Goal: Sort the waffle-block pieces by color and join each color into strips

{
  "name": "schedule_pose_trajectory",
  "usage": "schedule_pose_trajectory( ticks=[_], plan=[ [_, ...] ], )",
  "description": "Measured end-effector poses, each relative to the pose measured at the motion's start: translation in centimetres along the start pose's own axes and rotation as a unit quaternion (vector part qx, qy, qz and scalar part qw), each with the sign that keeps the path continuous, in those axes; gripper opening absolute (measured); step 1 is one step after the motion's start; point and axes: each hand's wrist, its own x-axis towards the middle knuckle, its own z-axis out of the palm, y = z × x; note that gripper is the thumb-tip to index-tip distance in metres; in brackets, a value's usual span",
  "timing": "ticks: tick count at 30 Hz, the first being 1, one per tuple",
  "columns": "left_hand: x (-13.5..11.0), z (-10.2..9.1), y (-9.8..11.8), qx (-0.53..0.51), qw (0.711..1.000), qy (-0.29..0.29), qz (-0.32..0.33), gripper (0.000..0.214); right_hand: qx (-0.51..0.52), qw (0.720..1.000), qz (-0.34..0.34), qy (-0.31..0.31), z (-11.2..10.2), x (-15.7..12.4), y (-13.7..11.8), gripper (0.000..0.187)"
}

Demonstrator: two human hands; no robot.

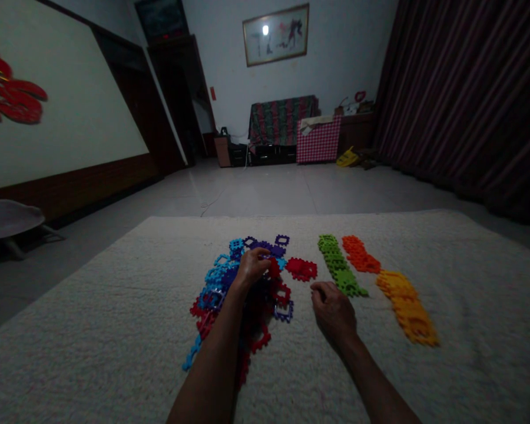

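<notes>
My left hand (251,268) reaches over a heap of mixed interlocking plastic tiles, its fingers bent around a red toothed tile (274,268). The palm hides part of this grip. Under and around the hand lie light blue tiles (218,274), dark purple tiles (267,247) and more red tiles (260,338). My right hand (334,309) rests low over the blanket with curled fingers, and nothing shows in them. Just beyond it is a small group of red tiles (302,269). A row of green tiles (338,265) lies beside its fingers.
Orange tiles (361,255) and a row of yellow tiles (408,306) lie at the right on the pale blanket (128,306). Past its far edge runs a tiled floor (274,191). A low stool (11,218) stands left, a checked cloth (318,140) hangs at the back.
</notes>
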Motion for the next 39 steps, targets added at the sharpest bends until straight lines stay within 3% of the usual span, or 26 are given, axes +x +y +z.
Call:
schedule_pose_trajectory(
  ticks=[5,9,15,20,26,30,33,39],
  plan=[
    [-0.2,2.0,0.6,-0.043,0.999,-0.023,0.007,0.041,0.004,1.0,0.004,-0.008,-0.1,0.0,0.0,0.026],
    [-1.0,1.3,1.1,0.073,0.996,-0.011,0.04,0.037,0.004,1.0,0.001,-0.01,-0.2,0.0,-0.2,0.026],
    [-2.4,-0.9,2.2,0.245,0.958,-0.126,0.078,0.038,0.059,0.993,-0.097,-0.04,0.8,-1.0,-2.4,0.026],
    [-3.1,0.0,2.8,0.267,0.94,-0.183,0.105,0.034,0.028,0.99,-0.133,-0.049,2.2,-2.2,-3.8,0.041],
    [-3.0,1.4,2.8,0.238,0.95,-0.17,0.112,0.037,0.038,0.989,-0.137,-0.05,2.2,-1.7,-3.3,0.038],
    [-2.6,1.9,2.6,0.186,0.967,-0.118,0.127,0.04,0.058,0.992,-0.106,0.031,2.3,-0.9,-2.5,0.039],
    [-2.6,2.7,2.1,0.222,0.964,-0.068,0.126,0.038,0.059,0.99,-0.101,0.076,2.4,-0.6,-2.0,0.041],
    [-3.0,4.4,1.8,0.252,0.95,-0.101,0.153,0.03,0.046,0.99,-0.13,0.031,2.5,-0.7,-1.7,0.044]
  ],
)
